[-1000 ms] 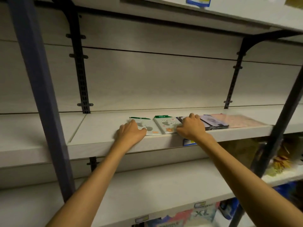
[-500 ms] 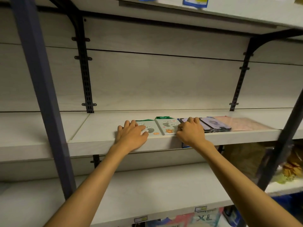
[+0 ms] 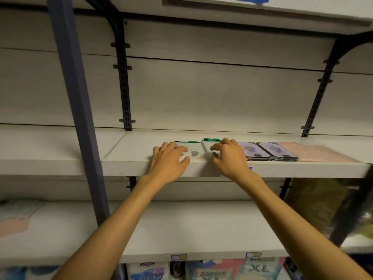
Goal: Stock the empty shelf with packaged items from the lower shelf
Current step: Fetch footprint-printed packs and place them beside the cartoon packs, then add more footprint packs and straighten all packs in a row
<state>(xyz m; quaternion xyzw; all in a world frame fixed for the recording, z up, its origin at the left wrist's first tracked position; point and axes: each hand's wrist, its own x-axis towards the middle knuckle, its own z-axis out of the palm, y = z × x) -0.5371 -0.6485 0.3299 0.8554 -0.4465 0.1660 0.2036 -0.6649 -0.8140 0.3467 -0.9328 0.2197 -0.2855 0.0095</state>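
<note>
Pale wood-grain boards make up the shelf (image 3: 141,146), where five flat packets lie in a row near the front edge: two light packets with green tops and footprint designs, two dark purple-faced packets (image 3: 268,151) side by side, and one pink packet (image 3: 321,152) at the right end. The left hand (image 3: 169,160) lies palm down with fingers spread on the left green-topped packet (image 3: 193,154), pressing rather than clasping it. The right hand (image 3: 228,156) curls its fingertips on the second green-topped packet (image 3: 207,146), touching its neighbour; whether it pinches the edge I cannot tell. A blue-grey post (image 3: 76,110) stands to the left, in front of the shelf. Two black slotted brackets (image 3: 124,87) run up the back panel. Below, a lower shelf (image 3: 181,225) is mostly bare, with printed packs (image 3: 218,269) under it.
</note>
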